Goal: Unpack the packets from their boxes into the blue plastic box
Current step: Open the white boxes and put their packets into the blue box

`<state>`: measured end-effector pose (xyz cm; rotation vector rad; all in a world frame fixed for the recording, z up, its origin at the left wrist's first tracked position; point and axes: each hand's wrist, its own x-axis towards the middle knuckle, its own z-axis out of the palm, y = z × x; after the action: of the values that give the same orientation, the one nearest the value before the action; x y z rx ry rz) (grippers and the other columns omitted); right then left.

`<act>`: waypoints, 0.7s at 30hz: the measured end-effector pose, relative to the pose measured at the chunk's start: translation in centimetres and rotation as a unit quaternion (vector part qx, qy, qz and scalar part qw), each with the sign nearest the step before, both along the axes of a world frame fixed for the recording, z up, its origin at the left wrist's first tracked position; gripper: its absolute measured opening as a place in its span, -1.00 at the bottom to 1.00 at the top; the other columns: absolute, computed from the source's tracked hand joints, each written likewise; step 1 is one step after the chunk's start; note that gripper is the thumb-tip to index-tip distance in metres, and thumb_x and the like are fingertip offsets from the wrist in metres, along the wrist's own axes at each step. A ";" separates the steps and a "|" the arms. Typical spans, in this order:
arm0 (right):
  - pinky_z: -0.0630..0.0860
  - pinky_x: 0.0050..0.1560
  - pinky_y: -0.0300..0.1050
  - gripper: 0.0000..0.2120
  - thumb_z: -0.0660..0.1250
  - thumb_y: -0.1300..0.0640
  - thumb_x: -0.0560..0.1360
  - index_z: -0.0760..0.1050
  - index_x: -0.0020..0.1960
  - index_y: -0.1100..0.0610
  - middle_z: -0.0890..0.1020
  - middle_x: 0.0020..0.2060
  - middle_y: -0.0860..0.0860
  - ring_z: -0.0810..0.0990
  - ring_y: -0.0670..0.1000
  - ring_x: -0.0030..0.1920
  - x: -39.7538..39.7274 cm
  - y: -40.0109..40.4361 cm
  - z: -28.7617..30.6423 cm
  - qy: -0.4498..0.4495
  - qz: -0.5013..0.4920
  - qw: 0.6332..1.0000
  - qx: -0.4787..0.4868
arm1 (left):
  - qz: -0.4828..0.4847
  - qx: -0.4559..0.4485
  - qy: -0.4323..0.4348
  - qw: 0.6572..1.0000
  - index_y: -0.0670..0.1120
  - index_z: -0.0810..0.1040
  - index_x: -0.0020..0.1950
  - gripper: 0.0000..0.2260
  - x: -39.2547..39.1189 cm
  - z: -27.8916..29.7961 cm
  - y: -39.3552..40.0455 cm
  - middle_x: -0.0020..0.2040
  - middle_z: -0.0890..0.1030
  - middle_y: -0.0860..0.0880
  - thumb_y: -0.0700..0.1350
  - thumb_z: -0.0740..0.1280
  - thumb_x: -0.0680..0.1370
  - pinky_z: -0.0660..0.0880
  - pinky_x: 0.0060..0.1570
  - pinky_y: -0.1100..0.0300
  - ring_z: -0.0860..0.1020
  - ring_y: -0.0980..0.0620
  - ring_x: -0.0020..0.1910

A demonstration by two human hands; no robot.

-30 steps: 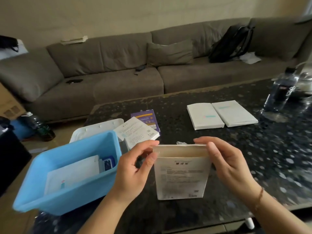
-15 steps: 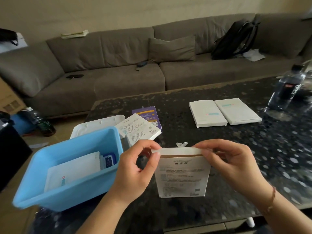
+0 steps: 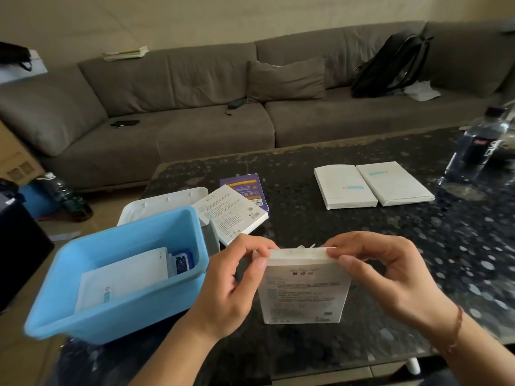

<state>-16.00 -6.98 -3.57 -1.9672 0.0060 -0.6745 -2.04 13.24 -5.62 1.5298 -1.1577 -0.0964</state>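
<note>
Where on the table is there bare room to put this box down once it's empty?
Bare tabletop lies right of the held box, between the two white boxes and the table's near edge. It is crowded by the blue plastic box, around the lid and opened cartons.

grey sofa [image 3: 195, 129], black backpack [image 3: 390, 65], water bottle [image 3: 473, 146]

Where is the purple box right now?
Head view, left of centre: the purple box lies flat on the table, partly under a white box.
</note>
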 end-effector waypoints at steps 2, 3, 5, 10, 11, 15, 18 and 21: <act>0.60 -0.19 -0.10 -0.85 0.36 0.01 0.46 0.64 -0.22 0.03 0.71 -0.14 -0.11 0.68 -0.03 -0.14 0.3 0.2 0.1 0.007 -0.015 1.000 -0.022 | -0.019 0.008 -0.021 1.000 0.02 0.47 0.10 -0.84 -0.1 0.2 -0.2 0.12 0.59 0.10 0.07 0.29 0.59 0.58 -0.14 0.28 0.59 -0.02 0.13; 0.60 -0.20 -0.08 -0.85 0.38 0.01 0.46 0.64 -0.23 0.03 0.71 -0.17 -0.10 0.68 -0.04 -0.17 0.4 0.3 0.3 0.015 -0.022 0.999 -0.027 | -0.017 0.017 -0.044 0.999 0.04 0.47 0.11 -0.80 -0.1 0.3 -0.3 0.14 0.58 0.11 0.10 0.33 0.57 0.60 -0.12 0.27 0.58 0.00 0.15; 0.59 -0.24 -0.12 -0.81 0.38 -0.08 0.44 0.63 -0.23 0.01 0.70 -0.24 -0.08 0.66 -0.05 -0.22 1.0 0.5 1.0 0.029 -0.024 0.999 -0.032 | -0.002 0.042 -0.092 0.995 0.06 0.47 0.15 -0.76 -0.3 0.6 -0.8 0.16 0.57 0.15 0.10 0.37 0.55 0.62 -0.06 0.25 0.57 0.05 0.17; 0.54 -0.18 -0.27 -0.85 0.38 -0.05 0.41 0.65 -0.09 -0.04 0.69 -0.19 -0.17 0.66 -0.12 -0.11 2.0 0.7 2.4 0.068 -0.011 0.991 -0.113 | -0.003 0.053 -0.042 0.998 0.08 0.50 0.12 -0.80 -0.8 1.0 -1.0 0.15 0.57 0.19 0.04 0.40 0.52 0.63 -0.06 0.24 0.59 0.11 0.14; 0.53 -0.18 -0.27 -0.86 0.38 0.00 0.40 0.66 -0.08 -0.05 0.69 -0.20 -0.19 0.66 -0.12 -0.11 2.1 0.6 2.5 0.074 -0.008 0.989 -0.127 | -0.004 0.054 -0.032 0.998 0.09 0.51 0.11 -0.80 -0.8 1.1 -1.0 0.15 0.57 0.20 0.02 0.41 0.52 0.62 -0.05 0.24 0.59 0.12 0.14; 0.53 -0.24 -0.28 -0.90 0.39 0.10 0.39 0.67 -0.16 -0.04 0.68 -0.25 -0.19 0.65 -0.10 -0.18 2.3 0.6 2.5 0.072 0.004 0.987 -0.143 | -0.001 0.096 -0.015 0.995 0.15 0.51 0.08 -0.80 -0.9 1.9 -0.9 0.10 0.59 0.22 0.00 0.44 0.49 0.60 -0.09 0.33 0.59 0.18 0.12; 0.47 -0.26 -0.37 -0.90 0.40 0.13 0.40 0.66 -0.21 -0.05 0.67 -0.28 -0.17 0.64 -0.10 -0.22 2.3 0.6 2.5 0.055 0.008 0.987 -0.150 | 0.001 0.121 -0.021 0.992 0.13 0.57 0.14 -0.74 -0.9 2.2 -1.0 0.06 0.60 0.23 -0.10 0.47 0.50 0.58 -0.05 0.34 0.58 0.19 0.13; 0.48 -0.28 -0.35 -0.90 0.41 0.12 0.39 0.65 -0.21 -0.08 0.67 -0.28 -0.17 0.64 -0.09 -0.23 2.4 0.7 2.5 0.046 0.002 0.988 -0.150 | -0.004 0.121 -0.038 0.992 0.07 0.60 0.20 -0.71 -0.8 2.4 -1.1 0.09 0.60 0.23 -0.14 0.47 0.51 0.54 0.02 0.38 0.56 0.19 0.16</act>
<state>-13.62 -6.32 -1.04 -2.2861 -0.0452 -0.6097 -2.88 12.14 -3.25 1.7563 -1.2479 -0.1906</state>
